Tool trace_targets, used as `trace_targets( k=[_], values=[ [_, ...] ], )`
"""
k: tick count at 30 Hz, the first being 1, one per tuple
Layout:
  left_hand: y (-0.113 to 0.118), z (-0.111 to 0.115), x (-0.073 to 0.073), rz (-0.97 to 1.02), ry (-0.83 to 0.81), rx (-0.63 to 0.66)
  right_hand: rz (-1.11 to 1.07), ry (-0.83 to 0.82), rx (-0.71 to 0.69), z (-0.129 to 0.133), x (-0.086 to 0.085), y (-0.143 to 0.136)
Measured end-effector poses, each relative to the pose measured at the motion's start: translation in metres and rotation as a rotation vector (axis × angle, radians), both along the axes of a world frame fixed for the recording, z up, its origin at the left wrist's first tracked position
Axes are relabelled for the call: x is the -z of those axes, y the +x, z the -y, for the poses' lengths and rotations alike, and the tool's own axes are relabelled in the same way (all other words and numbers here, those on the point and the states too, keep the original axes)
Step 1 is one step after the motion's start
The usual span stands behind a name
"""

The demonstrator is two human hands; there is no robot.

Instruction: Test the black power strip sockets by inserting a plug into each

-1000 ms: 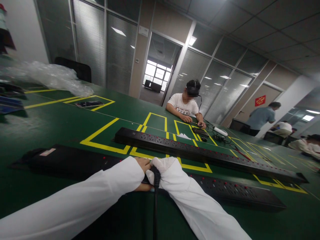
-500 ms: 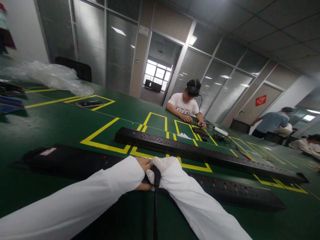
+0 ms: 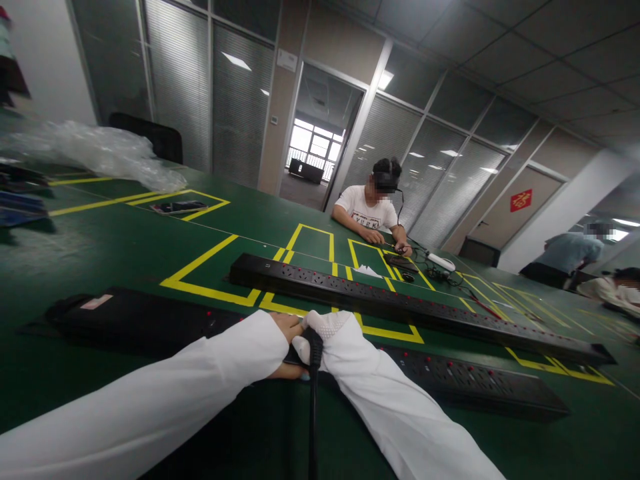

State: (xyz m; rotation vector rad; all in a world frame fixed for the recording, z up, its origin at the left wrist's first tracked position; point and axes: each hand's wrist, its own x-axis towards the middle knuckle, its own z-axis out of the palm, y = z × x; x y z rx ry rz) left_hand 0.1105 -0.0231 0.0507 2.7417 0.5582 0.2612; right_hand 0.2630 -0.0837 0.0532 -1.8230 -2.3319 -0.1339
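Observation:
In the head view my right hand (image 3: pixel 327 325), in a white dotted glove, is closed around the black plug (image 3: pixel 315 343) of a thick cord (image 3: pixel 313 420). The cord hangs straight down towards the bottom edge. Bare-fingered, my left hand (image 3: pixel 287 331) clasps the near black power strip (image 3: pixel 490 380), fingers over its top and thumb low on its front side. Both hands meet at the middle of this strip, so the plug's prongs and the socket under them are hidden. Small red lights or switches run along the strip. A second long power strip (image 3: pixel 350 287) lies just behind.
Yellow tape outlines (image 3: pixel 200 290) mark the green table (image 3: pixel 125 260). A phone (image 3: pixel 179 208) and clear plastic wrap (image 3: pixel 100 150) lie at far left. Across the table sits a co-worker (image 3: pixel 370 210) with a headset, near cables and a white power strip (image 3: pixel 441 261).
My hands, the plug and both strips look nearly unmoved. In the right background, a person in a blue top has shifted to the right.

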Motion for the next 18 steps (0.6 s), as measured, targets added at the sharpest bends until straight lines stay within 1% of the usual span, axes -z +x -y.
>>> trace_targets(
  k=[4, 8, 13, 18],
  values=[
    [0.001, 0.0037, -0.0024, -0.026, 0.02, -0.041, -0.002, 0.007, -0.018, 0.0004, -0.0015, -0.0001],
    [0.0026, 0.0049, -0.0016, -0.04, 0.031, -0.061, -0.011, 0.0, -0.022, 0.001, -0.0028, -0.0007],
    [0.0016, 0.0016, 0.0017, -0.039, 0.023, -0.039, -0.047, -0.021, -0.009, 0.0019, -0.0044, -0.001],
    [-0.0016, -0.0027, 0.0033, -0.025, 0.006, -0.001, -0.16, -0.041, 0.016, 0.005, -0.0044, -0.0061]
  ],
)
